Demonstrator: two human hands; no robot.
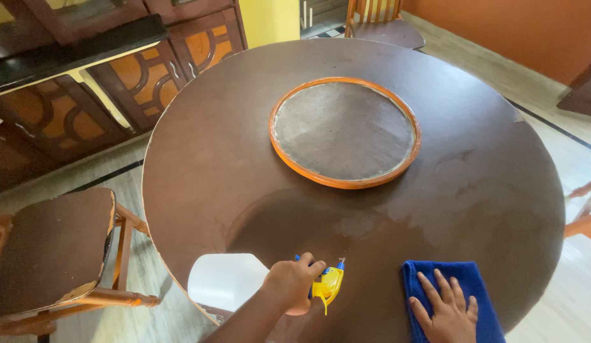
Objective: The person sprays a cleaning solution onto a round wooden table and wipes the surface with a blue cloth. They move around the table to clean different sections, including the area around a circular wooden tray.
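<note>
On table (213,159), left hand (292,282) gripping spray bottle (229,279) — contents unseen

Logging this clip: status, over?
Left hand grips white spray bottle, yellow trigger. Right hand flat on blue cloth. Round brown table: nothing blocking.

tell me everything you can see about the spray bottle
The spray bottle has a white, opaque, plastic-looking body and a yellow trigger head with blue parts at the nozzle. It is tipped well over, nearly level, body toward the lower left past the table's near edge, nozzle aimed out over the round brown table. The left hand grips its neck, with a finger by the trigger. Its contents cannot be seen.
</note>
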